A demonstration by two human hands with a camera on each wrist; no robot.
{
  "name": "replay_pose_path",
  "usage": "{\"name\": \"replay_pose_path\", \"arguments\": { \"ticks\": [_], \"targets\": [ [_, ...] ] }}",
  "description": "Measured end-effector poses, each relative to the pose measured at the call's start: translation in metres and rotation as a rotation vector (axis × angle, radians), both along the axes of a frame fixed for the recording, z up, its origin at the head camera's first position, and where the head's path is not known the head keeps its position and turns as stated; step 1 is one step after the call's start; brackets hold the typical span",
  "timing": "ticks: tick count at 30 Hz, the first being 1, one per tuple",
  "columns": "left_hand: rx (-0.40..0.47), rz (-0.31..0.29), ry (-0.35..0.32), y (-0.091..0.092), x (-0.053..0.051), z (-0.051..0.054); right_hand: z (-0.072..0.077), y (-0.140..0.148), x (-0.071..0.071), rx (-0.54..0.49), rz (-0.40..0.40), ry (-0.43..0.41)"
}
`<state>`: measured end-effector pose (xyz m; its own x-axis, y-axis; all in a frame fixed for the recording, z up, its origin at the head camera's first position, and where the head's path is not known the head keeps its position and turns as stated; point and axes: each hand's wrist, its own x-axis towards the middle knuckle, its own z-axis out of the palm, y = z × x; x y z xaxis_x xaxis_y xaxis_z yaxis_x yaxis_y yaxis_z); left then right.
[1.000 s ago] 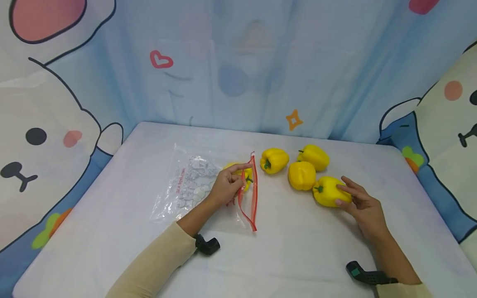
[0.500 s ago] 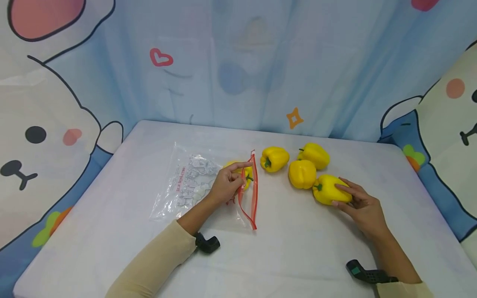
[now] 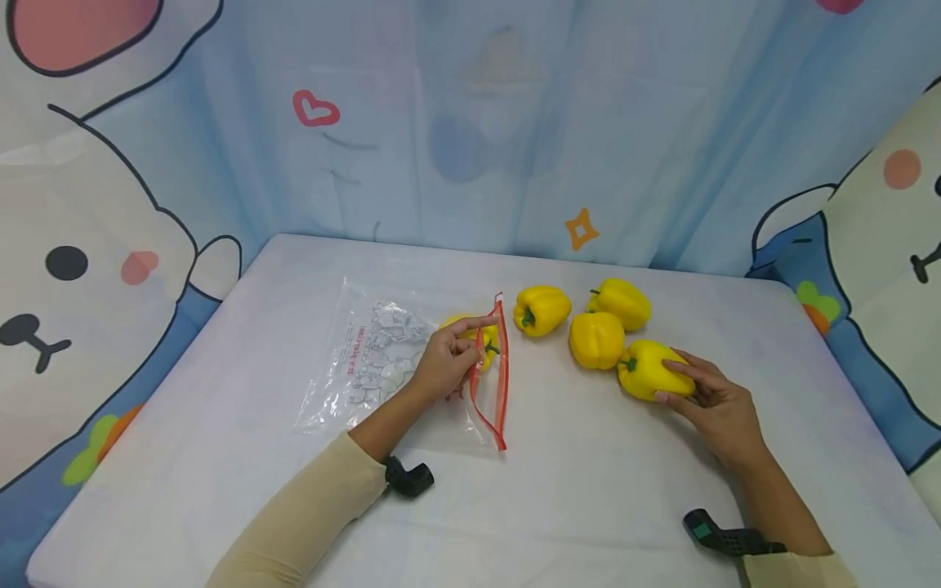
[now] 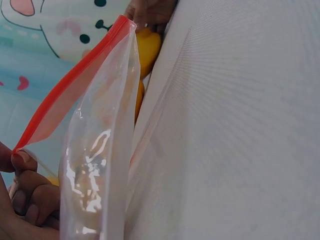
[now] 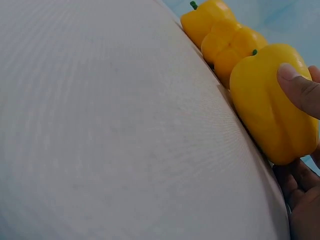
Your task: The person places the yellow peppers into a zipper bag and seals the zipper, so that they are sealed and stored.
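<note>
A clear zip bag (image 3: 397,351) with a red-edged mouth lies on the white table, printed with grey drawings. My left hand (image 3: 444,359) pinches the red edge (image 4: 65,90) between thumb and finger, and the mouth stands parted toward the right. Inside the bag, one yellow bell pepper (image 3: 490,349) shows partly behind that hand. My right hand (image 3: 724,412) grips another yellow bell pepper (image 3: 650,371) at its blunt end, thumb on the near side. In the right wrist view this held pepper (image 5: 272,105) lies against the tabletop, its green stem pointing away from the palm.
Three more yellow peppers sit between the bag and my right hand: one at the left (image 3: 541,310), one at the back (image 3: 621,304) and one in front (image 3: 596,340), close to the held one. A blue cartoon curtain (image 3: 470,122) hangs behind the table (image 3: 588,506).
My right fingers have closed in from a looser touch to a grip on the pepper, which stays in place. The left hand keeps its pinch on the bag. The head view tilts slightly.
</note>
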<state>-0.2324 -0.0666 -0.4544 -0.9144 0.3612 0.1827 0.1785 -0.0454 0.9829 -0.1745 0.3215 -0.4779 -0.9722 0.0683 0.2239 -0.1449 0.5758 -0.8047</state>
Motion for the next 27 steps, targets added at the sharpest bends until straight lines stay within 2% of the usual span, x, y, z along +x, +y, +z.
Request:
{"name": "replay_pose_path", "arguments": {
  "ticks": [5,10,27],
  "targets": [
    [-0.010,0.004,-0.013,0.0004,-0.0009,-0.0001,0.0050,-0.0001,0.0013,0.001,-0.052,0.006],
    [0.003,-0.003,0.008,0.0000,-0.0015,0.0000,0.0082,0.0000,0.0015,-0.052,-0.086,0.023],
    [-0.006,0.011,0.006,0.0011,-0.0011,-0.0018,0.0031,0.0013,0.0016,-0.138,-0.081,0.030]
  ]
}}
